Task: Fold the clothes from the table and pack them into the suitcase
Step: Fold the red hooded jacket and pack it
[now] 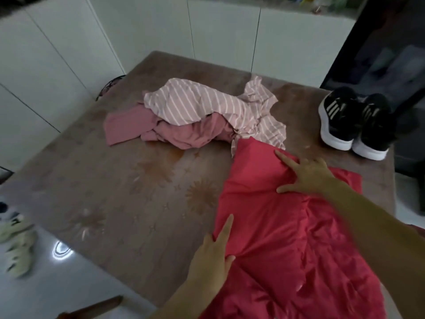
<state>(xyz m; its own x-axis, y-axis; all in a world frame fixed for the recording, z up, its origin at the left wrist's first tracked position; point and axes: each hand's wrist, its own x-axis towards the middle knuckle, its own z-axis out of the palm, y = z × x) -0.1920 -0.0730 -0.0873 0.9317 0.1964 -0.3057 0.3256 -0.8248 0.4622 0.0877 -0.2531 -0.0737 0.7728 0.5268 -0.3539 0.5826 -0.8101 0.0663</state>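
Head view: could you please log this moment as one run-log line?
red garment: spread on table | left hand: flat on its left edge | right hand: pressing its upper part | clothes pile: unfolded behind

On counter (pixel 115 180): 1 red garment (pixel 287 226), 1 striped garment (pixel 195 104), 1 plain pink garment (pixel 184 134) (possibly 2, bunched up), 2 black sneakers (pixel 338 120).

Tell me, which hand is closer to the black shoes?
Right. The right hand lies on the red cloth, a little left of the black shoes; the left hand touches the cloth's near left edge, farther off.
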